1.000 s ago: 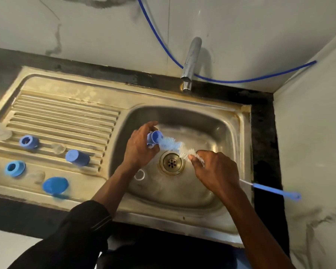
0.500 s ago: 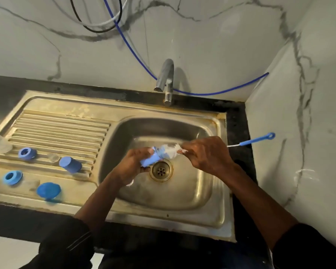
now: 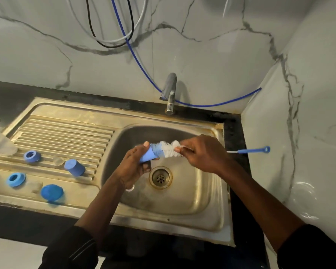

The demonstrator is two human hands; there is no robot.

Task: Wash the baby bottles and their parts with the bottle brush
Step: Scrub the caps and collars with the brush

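Over the steel sink basin, my left hand grips a small blue bottle cap. My right hand holds the bottle brush by its wire just behind the bristles. The blue and white bristles point left and their tip sits in the cap's mouth. The brush's blue handle end sticks out to the right, past the sink rim.
On the drainboard at left lie a blue cap, two blue rings, a blue lid and clear teats. A clear bottle lies at the far left edge. The tap stands behind the basin; the drain is below my hands.
Both hands rose a little above the drain, and the brush bristles slid further out of the cap, so more of them show. The camera tilted up toward the wall.
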